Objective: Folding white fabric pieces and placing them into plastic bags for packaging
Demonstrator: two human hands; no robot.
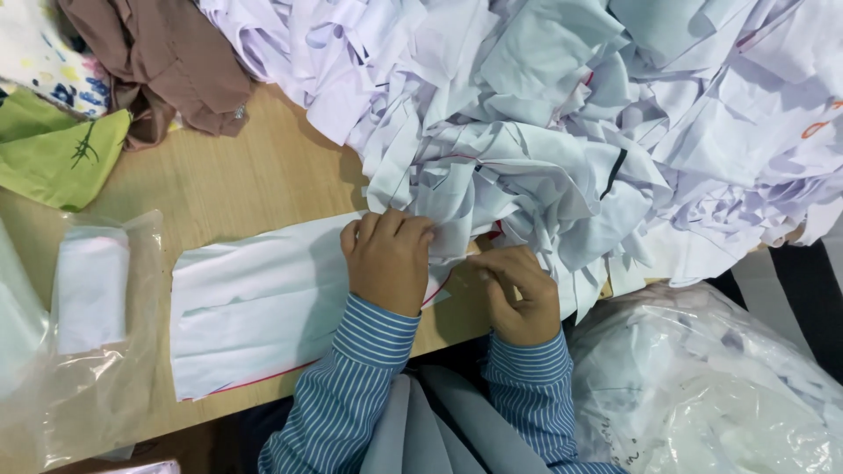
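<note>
left hand [387,261] presses flat, fingers curled on the white cloth strip [255,307]; right hand [520,294] has its grip pinched shut on a scrap from the white pile [562,132].

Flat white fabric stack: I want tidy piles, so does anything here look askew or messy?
The flat white stack lies fairly neat under the left hand. The heap of white cloth pieces behind is tangled and crumpled, spilling toward the table edge beside the right hand.

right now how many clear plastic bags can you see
3: one bag of folded white cloth at left, a sliver of another at the far left edge, one big stuffed bag lower right. More may be hidden.
</note>
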